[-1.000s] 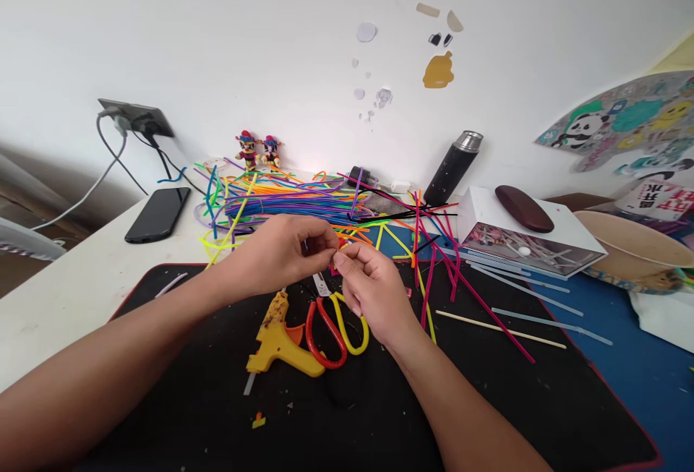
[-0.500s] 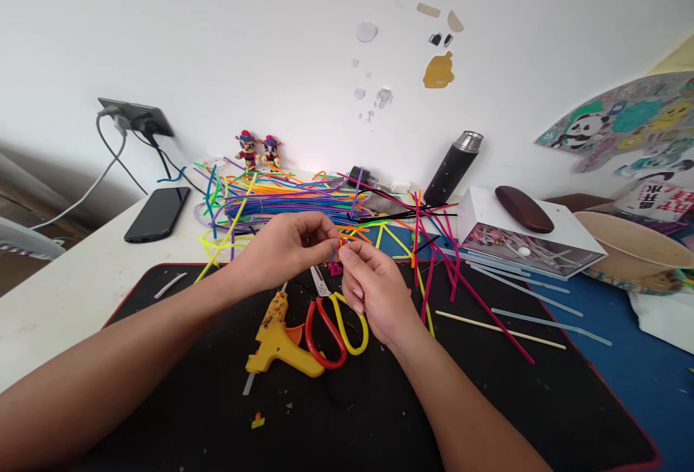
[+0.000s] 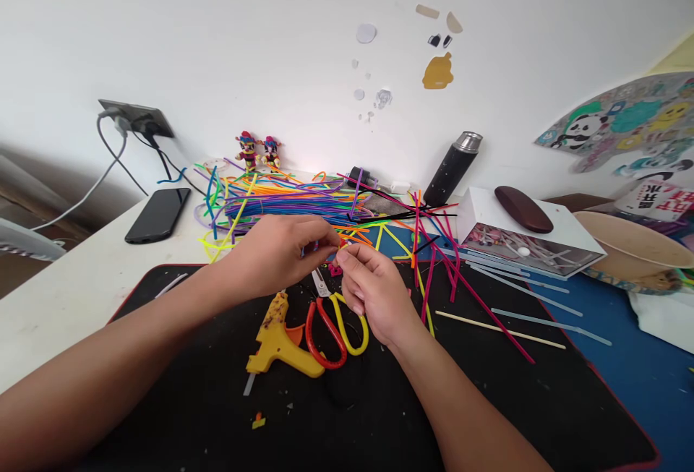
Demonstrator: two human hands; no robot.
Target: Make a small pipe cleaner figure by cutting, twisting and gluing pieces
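My left hand (image 3: 285,251) and my right hand (image 3: 374,288) meet above the back of the black mat, fingertips pinched together. Between them shows a small red and orange piece (image 3: 341,243), mostly covered by the fingers, so its kind is unclear. Below the hands lie scissors (image 3: 327,331) with one red and one yellow handle. To their left rests a yellow hot glue gun (image 3: 279,342) with a glue stick poking out of its rear. A small magenta piece (image 3: 335,269) lies just under the fingertips.
A bundle of colourful pipe cleaners (image 3: 293,201) spreads along the wall. Behind it stand two small figures (image 3: 259,150). On the right are magenta pipe cleaners (image 3: 488,313), a wooden stick (image 3: 502,329), a black flask (image 3: 452,168) and a white box (image 3: 477,219). A phone (image 3: 157,216) lies left.
My left hand has shifted slightly left and its fingers have spread a little from the pinch. My right hand stays almost in place.
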